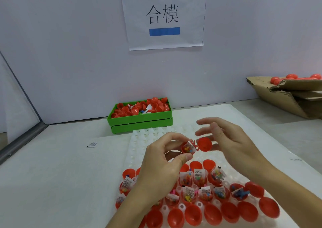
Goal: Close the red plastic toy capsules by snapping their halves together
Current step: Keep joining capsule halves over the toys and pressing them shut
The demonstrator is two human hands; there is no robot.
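My left hand pinches a red capsule half that holds a small bag of coloured beads. A thin red hinge joins it to the other, empty half, which my right hand holds from behind with its lower fingers while the upper fingers are spread. The two halves stand apart, above a white moulded tray. Several open red capsules with toy bags sit in the tray's near rows, and their empty halves lie along the front.
A green crate full of red capsule halves stands at the back by the wall. A torn cardboard box with closed red capsules lies at the far right. A small loose packet rests on the table to the left.
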